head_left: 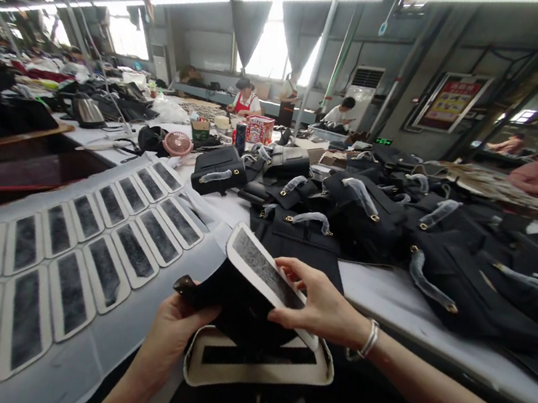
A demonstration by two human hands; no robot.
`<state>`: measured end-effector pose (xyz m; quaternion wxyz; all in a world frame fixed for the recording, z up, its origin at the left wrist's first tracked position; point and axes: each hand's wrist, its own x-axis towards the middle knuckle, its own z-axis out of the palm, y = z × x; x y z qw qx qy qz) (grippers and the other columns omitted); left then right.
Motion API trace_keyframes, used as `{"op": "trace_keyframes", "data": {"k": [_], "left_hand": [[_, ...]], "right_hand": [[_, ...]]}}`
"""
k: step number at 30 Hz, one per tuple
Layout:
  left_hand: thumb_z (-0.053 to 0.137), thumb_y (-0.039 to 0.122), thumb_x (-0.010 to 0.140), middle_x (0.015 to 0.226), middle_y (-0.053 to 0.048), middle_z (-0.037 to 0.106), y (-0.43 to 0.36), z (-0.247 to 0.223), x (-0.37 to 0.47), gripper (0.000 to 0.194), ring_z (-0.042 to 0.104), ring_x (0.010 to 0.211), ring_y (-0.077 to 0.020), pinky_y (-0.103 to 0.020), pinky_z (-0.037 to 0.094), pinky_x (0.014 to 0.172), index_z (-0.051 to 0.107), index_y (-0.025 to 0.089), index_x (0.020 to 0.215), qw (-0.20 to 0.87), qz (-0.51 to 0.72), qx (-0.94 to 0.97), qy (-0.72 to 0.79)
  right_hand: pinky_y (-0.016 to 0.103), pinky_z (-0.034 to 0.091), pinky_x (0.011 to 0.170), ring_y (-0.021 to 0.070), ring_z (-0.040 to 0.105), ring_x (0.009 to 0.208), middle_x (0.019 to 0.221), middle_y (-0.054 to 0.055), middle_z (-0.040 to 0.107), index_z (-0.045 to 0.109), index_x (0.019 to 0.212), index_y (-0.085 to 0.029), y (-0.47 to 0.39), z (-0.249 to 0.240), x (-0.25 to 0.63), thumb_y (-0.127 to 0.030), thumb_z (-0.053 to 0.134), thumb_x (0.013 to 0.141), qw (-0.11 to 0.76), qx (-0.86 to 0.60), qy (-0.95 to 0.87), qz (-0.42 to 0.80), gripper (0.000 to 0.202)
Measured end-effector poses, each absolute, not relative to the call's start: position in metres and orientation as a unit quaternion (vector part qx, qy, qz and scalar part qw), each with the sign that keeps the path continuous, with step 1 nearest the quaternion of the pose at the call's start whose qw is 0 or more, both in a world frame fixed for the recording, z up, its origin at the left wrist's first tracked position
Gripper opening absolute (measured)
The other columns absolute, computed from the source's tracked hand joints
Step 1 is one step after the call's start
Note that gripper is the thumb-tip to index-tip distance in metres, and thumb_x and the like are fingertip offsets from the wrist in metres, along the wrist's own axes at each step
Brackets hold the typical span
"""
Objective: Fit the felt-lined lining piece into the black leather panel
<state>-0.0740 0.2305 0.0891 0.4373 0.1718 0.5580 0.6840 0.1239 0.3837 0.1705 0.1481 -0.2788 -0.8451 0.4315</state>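
A black handbag [242, 312] is in front of me, its beige-edged part [263, 377] with a dark strip facing me. My left hand [174, 329] is closed on the bag's black edge, thumb on top, beside a small metal fitting. Between the thumb and fingers of my right hand [317, 303] is a long beige-bordered panel [257, 260] with a mottled dark middle. The panel is tilted over the bag, and its lower end reaches down behind my right hand. I cannot tell whether the panel touches the bag's inside.
Rows of similar beige-bordered panels [109, 272] lie on a grey sheet to the left. Black bags with plastic-wrapped handles [360, 198] are piled across the table at right. Farther back are a pink fan [178, 143], a kettle [87, 111] and several people at work.
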Motion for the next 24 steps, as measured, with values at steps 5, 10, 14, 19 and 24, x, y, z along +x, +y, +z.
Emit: {"op": "trace_keyframes", "data": {"k": [5,10,14,19,24], "left_hand": [[0.087,0.035,0.062,0.079,0.000,0.073,0.231,0.063,-0.078,0.039,0.068,0.077,-0.0187,-0.027,0.054,0.074,0.064,0.016,0.087,0.423,0.622,0.234,0.616],[0.087,0.038,0.061,0.078,-0.006,0.074,0.228,0.048,-0.073,0.046,0.071,0.071,-0.0259,-0.037,0.058,0.069,0.064,0.012,0.092,0.452,0.588,0.220,0.633],[0.084,0.042,0.065,0.090,-0.010,0.076,0.227,0.043,-0.068,0.057,0.074,0.074,-0.0295,-0.043,0.060,0.074,0.058,0.013,0.107,0.469,0.587,0.205,0.627],[0.086,0.042,0.062,0.097,-0.007,0.077,0.232,0.037,-0.073,0.060,0.073,0.090,-0.0287,-0.035,0.060,0.077,0.057,0.017,0.108,0.422,0.589,0.211,0.656],[0.086,0.046,0.060,0.096,-0.006,0.077,0.238,0.027,-0.081,0.061,0.073,0.091,-0.0257,-0.031,0.058,0.079,0.056,0.019,0.106,0.400,0.577,0.205,0.682]], "right_hand": [[0.039,0.047,0.096,0.0263,0.060,0.109,0.119,0.010,0.065,0.057,0.126,-0.013,0.385,0.156,0.128,-0.037,0.087,0.062,0.127,-0.291,-0.874,0.368,0.075],[0.038,0.048,0.095,0.0258,0.060,0.108,0.120,0.010,0.063,0.057,0.125,-0.012,0.383,0.148,0.132,-0.037,0.087,0.062,0.107,-0.295,-0.889,0.334,0.073],[0.036,0.047,0.092,0.0253,0.060,0.105,0.118,0.009,0.063,0.059,0.121,-0.014,0.384,0.149,0.129,-0.043,0.085,0.065,0.085,-0.311,-0.893,0.313,0.068],[0.033,0.047,0.070,0.0270,0.065,0.087,0.099,0.008,0.070,0.065,0.102,-0.017,0.397,0.150,0.117,-0.064,0.076,0.065,0.012,-0.345,-0.890,0.298,0.060],[0.029,0.042,0.057,0.0258,0.066,0.079,0.085,0.007,0.071,0.066,0.082,-0.019,0.418,0.143,0.102,-0.080,0.067,0.061,-0.068,-0.352,-0.881,0.310,0.064]]}}
